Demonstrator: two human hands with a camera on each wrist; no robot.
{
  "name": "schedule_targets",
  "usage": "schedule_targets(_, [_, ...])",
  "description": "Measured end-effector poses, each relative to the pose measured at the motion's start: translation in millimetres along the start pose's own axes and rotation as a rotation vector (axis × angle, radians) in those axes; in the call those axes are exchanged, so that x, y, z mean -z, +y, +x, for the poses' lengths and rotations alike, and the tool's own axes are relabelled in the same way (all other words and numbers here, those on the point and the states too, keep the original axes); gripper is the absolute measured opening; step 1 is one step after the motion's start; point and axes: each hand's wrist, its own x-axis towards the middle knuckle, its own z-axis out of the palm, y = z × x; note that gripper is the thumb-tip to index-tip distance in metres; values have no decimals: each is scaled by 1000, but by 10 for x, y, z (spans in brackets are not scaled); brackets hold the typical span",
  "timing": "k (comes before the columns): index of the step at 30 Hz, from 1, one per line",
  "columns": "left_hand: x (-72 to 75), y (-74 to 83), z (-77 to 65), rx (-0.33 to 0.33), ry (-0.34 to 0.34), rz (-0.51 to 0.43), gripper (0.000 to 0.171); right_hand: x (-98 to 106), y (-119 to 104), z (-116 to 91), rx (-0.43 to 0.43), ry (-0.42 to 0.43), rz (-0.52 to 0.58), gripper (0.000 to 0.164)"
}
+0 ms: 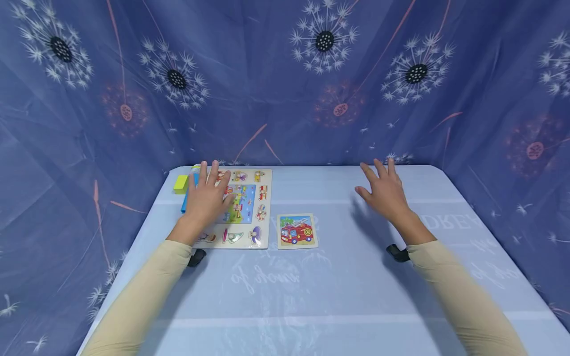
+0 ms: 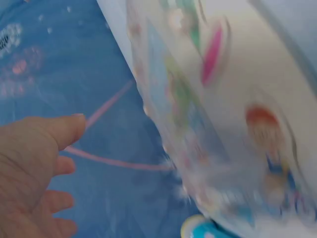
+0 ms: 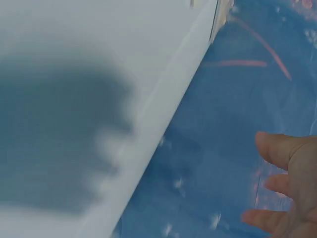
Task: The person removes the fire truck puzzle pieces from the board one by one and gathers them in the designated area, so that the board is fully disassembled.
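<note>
My left hand [image 1: 206,201] is held over the left part of a wooden peg puzzle board [image 1: 240,241], fingers spread and holding nothing. Colourful pieces line the board's border around a blue printed scene [image 1: 245,202]. In the left wrist view the board [image 2: 267,54] looks blurred, apart from the left hand [image 2: 29,168]. To the right of the board lies a small square fire engine puzzle [image 1: 297,231]. My right hand [image 1: 385,195] hovers above the table's right half with spread fingers, casting a shadow; the right wrist view shows this hand [image 3: 292,183] with nothing in it.
A yellow block [image 1: 180,184] sits at the table's back left corner, beside a blue object [image 1: 183,203] partly hidden by the left hand. The pale blue covered table [image 1: 338,291] meets a dark blue dandelion-patterned curtain [image 1: 262,89] at the back and sides.
</note>
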Motion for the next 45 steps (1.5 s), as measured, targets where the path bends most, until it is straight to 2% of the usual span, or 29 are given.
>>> schedule_targets(5, [-14, 315, -71, -83, -90, -46, 63, -158, -203, -36, 22, -119, 109, 68])
schedule_targets(9, [-78, 638, -159, -226, -195, -73, 60, -279, -361, -56, 49, -182, 160, 63])
schedule_targets(13, [-160, 929, -227, -372, -310, -67, 67, -367, -484, -76, 79, -216, 165, 61])
schedule_targets(16, [-215, 1082, -245, -426, -361, -72, 74, -427, -562, -92, 94, -240, 164, 61])
schedule_targets(21, [-303, 1210, -248, -437, -401, -107, 82, -543, -663, -123, 122, -282, 166, 60])
schedule_targets(28, [-403, 1261, -264, -432, -434, -119, 84, -676, -764, -137, 154, -320, 192, 57])
schedule_targets(35, [-429, 1275, -282, -410, -444, -105, 84, -738, -840, -147, 166, -370, 233, 51])
schedule_targets(45, [-414, 1257, -297, -422, -449, -113, 81, -814, -902, -80, 192, -448, 248, 47])
